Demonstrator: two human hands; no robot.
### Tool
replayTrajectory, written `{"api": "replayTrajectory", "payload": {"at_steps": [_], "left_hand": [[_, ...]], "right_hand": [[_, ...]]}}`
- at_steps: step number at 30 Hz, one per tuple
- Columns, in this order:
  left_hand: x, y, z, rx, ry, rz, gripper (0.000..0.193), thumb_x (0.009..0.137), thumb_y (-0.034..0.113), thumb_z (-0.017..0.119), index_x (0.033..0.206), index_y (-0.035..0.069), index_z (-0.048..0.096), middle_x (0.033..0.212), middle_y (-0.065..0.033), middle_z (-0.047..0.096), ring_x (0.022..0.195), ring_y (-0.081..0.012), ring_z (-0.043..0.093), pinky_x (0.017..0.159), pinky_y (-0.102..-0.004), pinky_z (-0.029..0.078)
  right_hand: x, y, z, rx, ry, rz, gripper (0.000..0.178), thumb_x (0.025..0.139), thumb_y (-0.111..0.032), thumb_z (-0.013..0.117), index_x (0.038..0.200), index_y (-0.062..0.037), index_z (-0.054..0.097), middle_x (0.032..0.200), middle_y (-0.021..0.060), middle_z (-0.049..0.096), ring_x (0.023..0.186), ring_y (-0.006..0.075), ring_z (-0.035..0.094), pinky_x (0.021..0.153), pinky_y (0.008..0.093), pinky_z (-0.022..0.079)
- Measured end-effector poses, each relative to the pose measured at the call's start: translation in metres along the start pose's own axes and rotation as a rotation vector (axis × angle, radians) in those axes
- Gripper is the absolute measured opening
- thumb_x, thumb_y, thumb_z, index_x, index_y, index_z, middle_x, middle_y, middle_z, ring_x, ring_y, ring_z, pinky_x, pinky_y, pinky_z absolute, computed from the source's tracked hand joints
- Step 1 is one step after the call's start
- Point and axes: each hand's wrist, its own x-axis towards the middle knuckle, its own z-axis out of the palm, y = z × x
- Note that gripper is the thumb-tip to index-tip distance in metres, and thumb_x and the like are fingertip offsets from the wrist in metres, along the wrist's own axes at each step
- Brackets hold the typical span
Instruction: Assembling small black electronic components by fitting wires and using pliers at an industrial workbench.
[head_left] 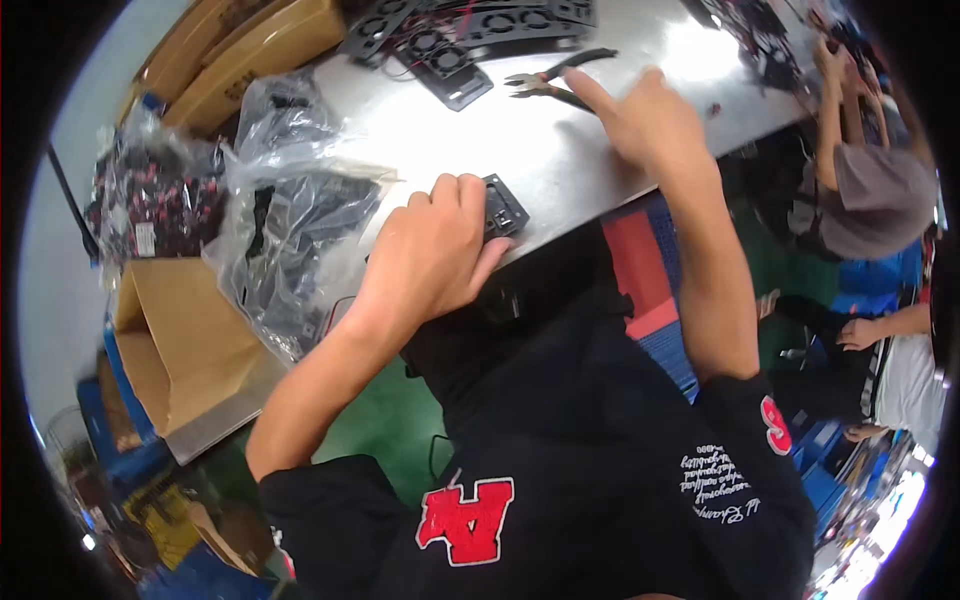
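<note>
My left hand [430,240] is closed around a small black plastic panel [506,208] near the table's front edge. The panel's right part, with small cut-outs and sockets, shows past my fingers; the rest is hidden under the hand. Over the table to the right is my right hand [652,125], slightly blurred, its fingers apart. One of its digits overlaps the dark handles of a pair of cutting pliers [536,86], which lie on the table with spread handles and jaws pointing left. I see nothing gripped in that hand.
Black panels with fans [440,55] and wires lie at the back of the metal table [420,135]. Clear plastic bags of dark parts [290,220] sit at the left, by an open cardboard box [195,340]. Other people [880,200] work at the right.
</note>
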Motion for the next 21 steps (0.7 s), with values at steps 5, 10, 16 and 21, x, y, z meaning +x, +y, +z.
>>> {"api": "replayTrajectory", "payload": {"at_steps": [5,10,16,21], "left_hand": [[-0.003,-0.002,-0.001,-0.003,-0.007,-0.019,0.048,0.091,0.042,0.065,0.102,-0.002,0.053,0.089,-0.0164,0.058,0.071,-0.0313,0.063,0.062,-0.0388,0.051],[0.000,-0.009,0.003,-0.037,0.052,0.001,0.049,0.092,0.043,0.065,0.101,-0.003,0.053,0.089,-0.0169,0.058,0.070,-0.0313,0.063,0.061,-0.0383,0.051],[-0.005,0.000,0.010,-0.054,0.101,-0.085,0.050,0.092,0.046,0.066,0.099,-0.003,0.054,0.084,-0.0157,0.058,0.067,-0.0297,0.062,0.059,-0.0361,0.051],[-0.003,0.001,0.007,-0.048,0.096,-0.091,0.050,0.091,0.046,0.066,0.097,-0.002,0.054,0.083,-0.0136,0.058,0.065,-0.0268,0.062,0.059,-0.0347,0.051]], "right_hand": [[0.056,-0.035,0.000,-0.147,-0.010,0.047,0.075,0.089,-0.065,0.054,0.113,0.0052,0.065,0.095,0.0192,0.071,0.093,0.0328,0.070,0.085,0.0415,0.054],[0.085,-0.050,-0.015,-0.017,-0.398,0.015,0.037,0.088,-0.039,0.058,0.098,-0.0087,0.077,0.094,0.0162,0.076,0.084,0.0346,0.073,0.076,0.0433,0.058],[0.078,0.023,0.037,0.422,0.049,-0.041,0.039,0.083,-0.024,0.052,0.108,-0.0012,0.071,0.124,0.0173,0.069,0.123,0.0324,0.060,0.100,0.0485,0.046],[-0.003,-0.008,0.001,1.617,-0.146,-0.115,0.036,0.085,-0.022,0.051,0.113,-0.0025,0.063,0.111,0.0197,0.063,0.108,0.0355,0.057,0.092,0.0515,0.046]]}}
